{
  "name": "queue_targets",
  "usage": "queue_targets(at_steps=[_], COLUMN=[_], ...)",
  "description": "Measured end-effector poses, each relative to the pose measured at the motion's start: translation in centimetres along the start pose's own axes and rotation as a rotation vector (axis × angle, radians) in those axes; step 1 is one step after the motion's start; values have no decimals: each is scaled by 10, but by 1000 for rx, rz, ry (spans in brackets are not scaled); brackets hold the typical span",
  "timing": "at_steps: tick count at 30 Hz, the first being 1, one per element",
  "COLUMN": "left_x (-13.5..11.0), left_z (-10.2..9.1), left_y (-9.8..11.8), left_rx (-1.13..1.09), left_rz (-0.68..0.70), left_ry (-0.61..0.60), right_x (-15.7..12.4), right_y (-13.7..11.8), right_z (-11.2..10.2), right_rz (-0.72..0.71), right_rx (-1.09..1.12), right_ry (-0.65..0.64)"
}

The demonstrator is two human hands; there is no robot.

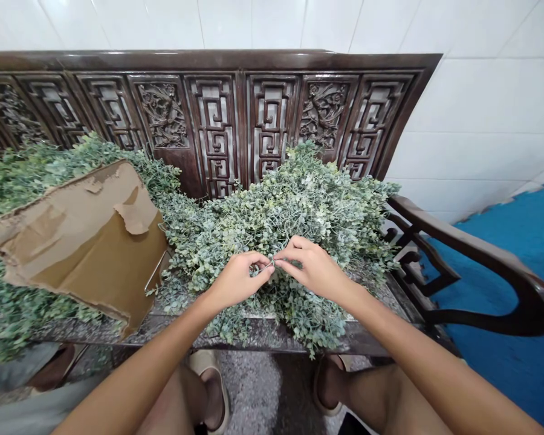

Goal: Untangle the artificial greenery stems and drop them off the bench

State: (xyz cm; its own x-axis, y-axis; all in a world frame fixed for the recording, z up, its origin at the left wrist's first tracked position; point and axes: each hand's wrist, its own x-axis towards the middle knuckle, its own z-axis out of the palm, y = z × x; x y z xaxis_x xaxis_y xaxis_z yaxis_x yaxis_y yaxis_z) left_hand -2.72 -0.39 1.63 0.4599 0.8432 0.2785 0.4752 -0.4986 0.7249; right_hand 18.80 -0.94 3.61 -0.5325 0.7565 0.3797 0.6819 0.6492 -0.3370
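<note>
Foliage point(308, 205) under the fingers point(294, 252): grey-green leaves with pale cream flecks. Left of the fingers, torn cardboard point(72, 241) shows tan and darker brown patches. Beyond the fingers, the dark brown desk back point(213, 60) bears a square key-fret pattern and bird-and-branch panels, against white wall tiles point(480, 103). Right of them, blue cloth point(517, 302). Below them, speckled grey floor point(249, 386).

Left hand point(240, 279), right hand point(310, 269) pinch foliage point(308, 205)
</note>
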Motion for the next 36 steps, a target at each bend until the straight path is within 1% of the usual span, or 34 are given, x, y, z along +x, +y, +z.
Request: queue_targets(at_steps=[2,4,9,12,15,20,22,26,31,33,36], left_x=[0,1,1,2,1,-4,-6,-7,-15,-22,-35], left_z=[2,3,5,4,5,9,11,10,7,8,6], left_y=[-1,0,4,6,8,14,18,22,26,31,41], left_rx=[-21,-34,-5,41,154,493,586,685,833,856,809], left_rz=[-22,-15,90,108,129,231,270,304,358,376,392], left_ry=[15,28,41,49,53,62,78,78,49,29,-21], right_x=[-1,-2,-3,-3,-3,0,1,1,3,3,1], right_y=[0,-1,-2,-4,-6,-9,-11,-17,-22,-19,-14], right_z=[0,0,-1,-2,-2,4,7,16,26,25,18], right_rz=[-3,-7,-26,-12,-4,35,63,80,38,59,79], right_rx=[24,49,63,66,86,133,128,83,6,-68,-150], right_ry=[-13,-26,-52,-45,-26,22,32,50,113,130,136])
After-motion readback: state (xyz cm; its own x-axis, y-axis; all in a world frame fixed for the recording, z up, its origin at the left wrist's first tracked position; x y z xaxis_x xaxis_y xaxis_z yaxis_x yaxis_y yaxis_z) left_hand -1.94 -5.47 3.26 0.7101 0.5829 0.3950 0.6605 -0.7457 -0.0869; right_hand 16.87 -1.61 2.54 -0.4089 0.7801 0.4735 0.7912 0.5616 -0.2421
